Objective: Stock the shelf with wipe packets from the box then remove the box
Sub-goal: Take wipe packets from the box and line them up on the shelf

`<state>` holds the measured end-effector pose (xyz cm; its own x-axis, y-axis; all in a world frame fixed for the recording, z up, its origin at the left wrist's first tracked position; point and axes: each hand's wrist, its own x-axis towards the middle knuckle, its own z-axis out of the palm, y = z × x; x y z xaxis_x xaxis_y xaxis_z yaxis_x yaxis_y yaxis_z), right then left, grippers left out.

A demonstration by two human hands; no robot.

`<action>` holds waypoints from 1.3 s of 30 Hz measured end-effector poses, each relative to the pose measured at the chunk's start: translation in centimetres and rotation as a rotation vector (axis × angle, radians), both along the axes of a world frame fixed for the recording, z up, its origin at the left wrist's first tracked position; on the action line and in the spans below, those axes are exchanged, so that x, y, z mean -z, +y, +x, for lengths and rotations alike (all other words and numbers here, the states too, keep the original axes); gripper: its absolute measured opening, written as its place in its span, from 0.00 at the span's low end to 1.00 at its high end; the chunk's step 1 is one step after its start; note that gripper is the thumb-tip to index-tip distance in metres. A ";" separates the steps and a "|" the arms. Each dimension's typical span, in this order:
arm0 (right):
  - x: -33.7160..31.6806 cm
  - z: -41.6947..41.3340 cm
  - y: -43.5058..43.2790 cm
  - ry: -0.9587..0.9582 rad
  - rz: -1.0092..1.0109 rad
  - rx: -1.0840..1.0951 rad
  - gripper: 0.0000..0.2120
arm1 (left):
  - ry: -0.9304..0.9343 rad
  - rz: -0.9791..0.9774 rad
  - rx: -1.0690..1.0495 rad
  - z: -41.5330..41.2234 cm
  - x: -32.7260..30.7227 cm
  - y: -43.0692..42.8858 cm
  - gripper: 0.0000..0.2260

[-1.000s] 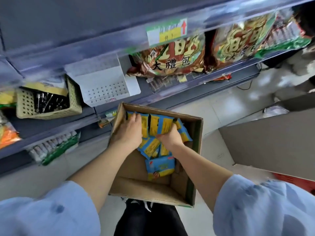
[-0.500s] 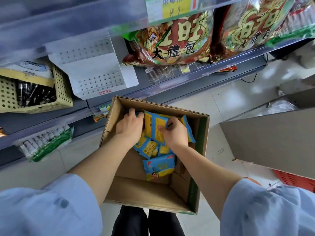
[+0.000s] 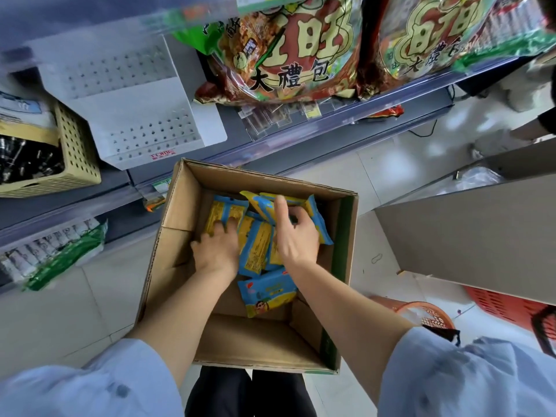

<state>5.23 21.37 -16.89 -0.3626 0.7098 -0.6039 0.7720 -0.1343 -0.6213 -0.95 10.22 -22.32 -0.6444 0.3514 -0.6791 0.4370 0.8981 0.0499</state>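
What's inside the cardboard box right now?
Blue-and-yellow wipe packets heaped at the far end; one packet lies flat nearer the person, bare cardboard nearer still. The left hand and right hand cover part of the heap; how many lie underneath can't be seen.

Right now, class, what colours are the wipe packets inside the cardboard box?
The wipe packets are blue and yellow; the head view shows them best.

My cardboard box [image 3: 177, 215] sits on the tiled floor [image 3: 376, 164]. The shelf [image 3: 361, 118] beyond it bears a beige basket [image 3: 78, 155], a white perforated bin [image 3: 135, 115] and big snack bags [image 3: 288, 55].
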 end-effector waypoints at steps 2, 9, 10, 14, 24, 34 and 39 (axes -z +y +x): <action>0.0 -0.1 0.0 -0.025 -0.025 0.044 0.27 | -0.027 0.034 -0.031 0.4 -0.3 -0.1 0.32; -0.6 -0.4 -1.2 -0.045 -0.153 0.271 0.22 | 0.150 0.317 -0.242 -0.8 -3.7 -0.2 0.25; -0.7 -0.5 -1.1 -0.048 -0.168 0.310 0.23 | 0.130 0.354 -0.318 -1.1 -4.2 -0.1 0.24; -1.3 -0.5 -0.4 -0.069 -0.216 0.347 0.20 | -0.007 0.507 -0.551 -1.8 -5.0 -0.3 0.13; -1.6 0.7 -1.4 -0.009 -0.488 0.538 0.22 | -0.214 0.289 -0.596 -2.0 -5.8 -0.5 0.11; -1.8 2.4 -0.5 -0.150 -0.419 0.323 0.24 | 0.063 0.475 -0.496 -2.6 -8.2 -0.4 0.07; -2.1 3.4 -0.3 -0.170 -0.267 0.026 0.22 | 0.102 0.387 -0.315 -2.8 -7.6 -1.3 0.12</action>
